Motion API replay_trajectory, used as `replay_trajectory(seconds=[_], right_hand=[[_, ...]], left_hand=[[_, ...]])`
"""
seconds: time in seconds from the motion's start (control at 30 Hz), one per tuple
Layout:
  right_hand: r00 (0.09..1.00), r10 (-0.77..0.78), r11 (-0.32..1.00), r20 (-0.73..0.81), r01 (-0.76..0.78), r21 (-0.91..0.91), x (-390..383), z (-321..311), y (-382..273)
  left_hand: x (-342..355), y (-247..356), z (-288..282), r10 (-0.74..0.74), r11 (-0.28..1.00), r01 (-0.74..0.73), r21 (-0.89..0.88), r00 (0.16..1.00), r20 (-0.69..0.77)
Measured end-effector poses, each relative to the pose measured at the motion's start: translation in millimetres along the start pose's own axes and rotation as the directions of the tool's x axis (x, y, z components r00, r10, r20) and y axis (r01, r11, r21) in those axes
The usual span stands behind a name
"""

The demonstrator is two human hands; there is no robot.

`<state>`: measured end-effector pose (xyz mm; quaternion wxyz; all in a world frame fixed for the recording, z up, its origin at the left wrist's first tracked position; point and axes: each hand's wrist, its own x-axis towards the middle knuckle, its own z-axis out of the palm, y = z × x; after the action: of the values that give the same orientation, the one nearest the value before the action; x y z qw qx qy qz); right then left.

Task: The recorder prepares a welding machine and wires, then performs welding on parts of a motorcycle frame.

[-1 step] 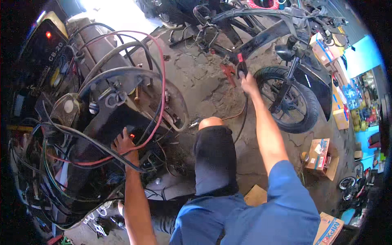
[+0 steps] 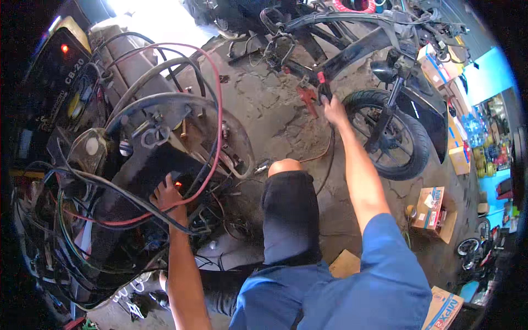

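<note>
My left hand (image 2: 169, 195) rests with fingers apart on the dark body panel (image 2: 132, 184) of the motorbike at left, beside a small glowing orange light (image 2: 177, 184). Red and black cables (image 2: 217, 126) loop over that arm and the handlebar area. My right hand (image 2: 334, 110) grips a black cable clamp with a red tip (image 2: 322, 82), held out near a motorbike's front wheel (image 2: 407, 162). A red clamp (image 2: 308, 99) is just left of it; what supports that clamp is unclear. A cable hangs down below my right hand.
A black charger box (image 2: 60, 66) with a red light stands at upper left. A stripped motorbike frame (image 2: 357, 47) spans the top. Cardboard boxes (image 2: 426, 209) lie on the cracked concrete floor (image 2: 258, 99) at right, near shelves (image 2: 484, 159) of bottles and parts. My bent knee (image 2: 286, 165) is between the hands.
</note>
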<state>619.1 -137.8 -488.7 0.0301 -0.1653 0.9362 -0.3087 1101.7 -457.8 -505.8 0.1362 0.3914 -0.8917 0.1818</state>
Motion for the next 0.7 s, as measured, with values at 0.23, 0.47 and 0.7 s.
replay_trajectory(seconds=[0.23,0.47,0.7], right_hand=[[0.966,0.099,0.993,0.239,-0.079,-0.092,37.7,16.7,0.8],[0.994,0.027,0.997,0.107,-0.019,-0.070,37.6,24.3,-0.5],[1.000,-0.011,0.996,0.016,0.012,-0.083,48.5,35.9,3.1]], left_hand=[[0.8,-0.3,1.0,-0.038,0.999,0.040,-0.009,0.985,0.169],[3.6,7.0,-10.8,-0.099,0.994,0.107,-0.015,0.959,0.264],[-5.1,-1.7,4.5,0.005,0.999,-0.005,-0.034,1.000,-0.026]])
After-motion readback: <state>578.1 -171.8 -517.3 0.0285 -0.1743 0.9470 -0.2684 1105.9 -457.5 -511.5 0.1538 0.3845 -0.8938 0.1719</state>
